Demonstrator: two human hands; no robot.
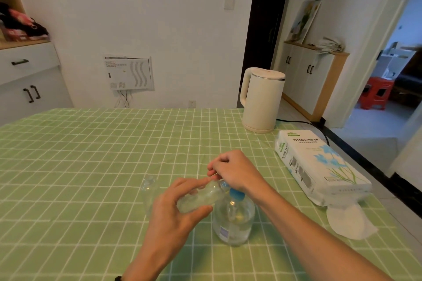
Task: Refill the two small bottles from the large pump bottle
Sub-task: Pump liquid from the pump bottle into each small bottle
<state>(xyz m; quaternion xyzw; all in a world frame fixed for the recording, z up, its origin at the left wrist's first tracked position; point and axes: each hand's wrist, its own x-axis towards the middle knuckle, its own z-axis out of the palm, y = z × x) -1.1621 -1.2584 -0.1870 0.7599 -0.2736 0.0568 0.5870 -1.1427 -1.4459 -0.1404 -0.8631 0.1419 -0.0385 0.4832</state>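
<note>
so over on my left the second small bottle is just standing on the green checked tablecloth, clear and pretty hard to make out, sitting right behind my left hand and untouched for now. That hand is wrapped around the first small bottle, thumb underneath and fingers over the top, holding it tipped nearly sideways with its neck pointing right, just above the large pump bottle. My right hand is pinched in tight at that neck, fingertips bunched together; I honestly can't tell if I've got the little cap or the pump's blue top between them, it's all hidden under my knuckles. My guess is I'm working the cap off, so the trick is keeping the left grip firm but not squeezing, since that thin plastic will buckle, and twisting with the fingertips only. Also keep the big one from getting bumped, it's right under my wrist. Tissue pack is off to the right if anything drips
</note>
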